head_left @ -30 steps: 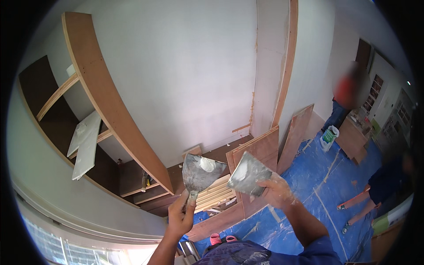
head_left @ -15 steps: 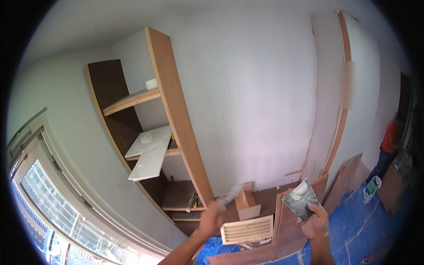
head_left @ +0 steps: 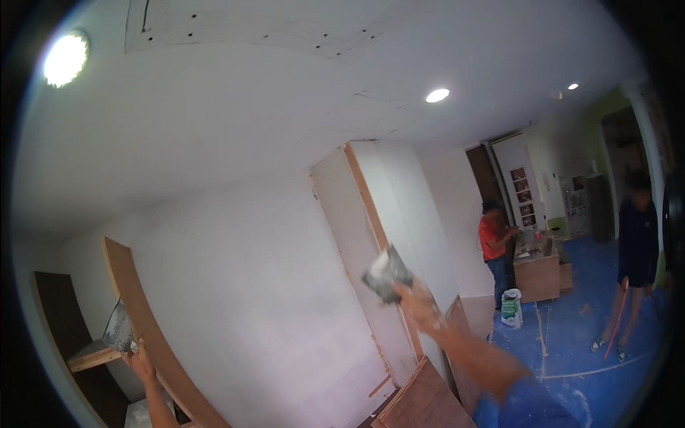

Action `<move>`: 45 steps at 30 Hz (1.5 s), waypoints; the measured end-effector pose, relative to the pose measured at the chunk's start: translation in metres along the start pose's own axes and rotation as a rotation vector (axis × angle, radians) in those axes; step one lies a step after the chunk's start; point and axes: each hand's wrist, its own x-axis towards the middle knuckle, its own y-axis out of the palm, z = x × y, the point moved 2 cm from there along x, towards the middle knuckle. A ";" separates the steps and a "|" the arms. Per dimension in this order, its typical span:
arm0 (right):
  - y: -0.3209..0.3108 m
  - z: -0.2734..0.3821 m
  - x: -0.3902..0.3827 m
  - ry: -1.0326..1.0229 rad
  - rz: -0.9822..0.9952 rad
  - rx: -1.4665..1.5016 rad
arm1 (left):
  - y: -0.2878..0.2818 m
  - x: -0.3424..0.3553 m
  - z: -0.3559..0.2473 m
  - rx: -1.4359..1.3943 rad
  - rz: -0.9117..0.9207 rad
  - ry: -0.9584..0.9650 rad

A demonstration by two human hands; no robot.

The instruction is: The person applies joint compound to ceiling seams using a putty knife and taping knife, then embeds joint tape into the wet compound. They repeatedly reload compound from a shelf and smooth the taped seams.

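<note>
My right hand (head_left: pixel 419 308) is raised toward the white wall (head_left: pixel 271 285) and grips a broad metal putty knife (head_left: pixel 385 274) smeared with grey filler, its blade close to the wooden edge strip of a tall white panel (head_left: pixel 371 214). My left hand (head_left: pixel 140 360) is low at the left and holds a second filler-covered putty knife (head_left: pixel 118 328) in front of the brown wooden shelf frame (head_left: pixel 135 314).
A person in a red top (head_left: pixel 492 250) stands by a wooden cabinet (head_left: pixel 536 271) at the right. Another person in dark clothes (head_left: pixel 635 250) holds a red stick. A white bucket (head_left: pixel 510 307) sits on the blue floor sheet (head_left: pixel 592 357). Plywood boards (head_left: pixel 428 399) lean below.
The view has swung upward from the floor and shelves to the wall and ceiling. My two hands have parted, the right lifting its knife toward the wall panel, the left dropping to the left.
</note>
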 end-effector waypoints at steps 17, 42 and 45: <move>0.176 0.234 0.253 -1.097 -0.498 -0.816 | -0.008 -0.015 0.009 0.409 0.119 0.242; 0.207 0.205 0.267 -1.119 -0.513 -1.040 | -0.010 -0.004 0.033 0.379 0.098 0.352; 0.218 0.215 0.255 -1.247 -0.607 -1.028 | -0.010 -0.007 0.026 0.390 0.119 0.346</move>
